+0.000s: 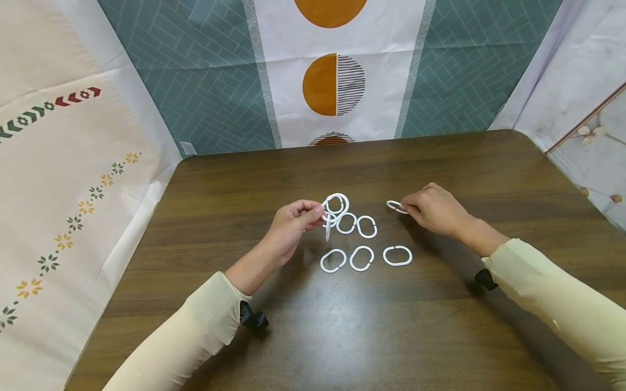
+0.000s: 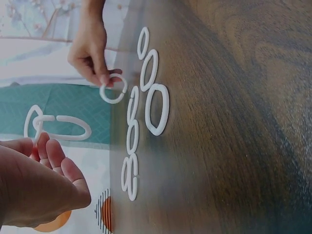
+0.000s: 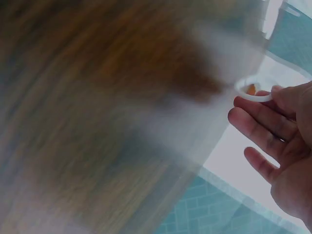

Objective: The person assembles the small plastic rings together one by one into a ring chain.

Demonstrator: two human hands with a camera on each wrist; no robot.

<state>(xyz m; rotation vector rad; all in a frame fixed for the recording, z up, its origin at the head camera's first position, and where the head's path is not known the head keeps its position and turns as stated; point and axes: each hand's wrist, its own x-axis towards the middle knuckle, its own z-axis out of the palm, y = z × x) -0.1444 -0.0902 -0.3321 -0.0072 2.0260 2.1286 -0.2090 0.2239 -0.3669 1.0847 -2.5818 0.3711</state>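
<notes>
My left hand [image 1: 289,228] pinches a white plastic shower curtain ring [image 2: 28,122] between thumb and fingers. A second curtain ring [image 2: 68,138] is linked through it and sticks out past the fingertips. Both are oval, and a small gap shows in the second. Over at the right, my right hand [image 1: 437,212] pinches a single white curtain ring [image 1: 389,203] by one end, close over the table. In the right wrist view that ring [image 3: 253,99] shows between thumb and index finger, with the other fingers loosely spread.
Three loose rings lie in a front row, the rightmost ring [image 1: 397,264] set apart. Behind them several more lie close together, among them one ring [image 1: 375,225] nearest the right hand. The dark wooden table [image 1: 342,336] meets a patterned cloth [image 1: 215,98] at the back.
</notes>
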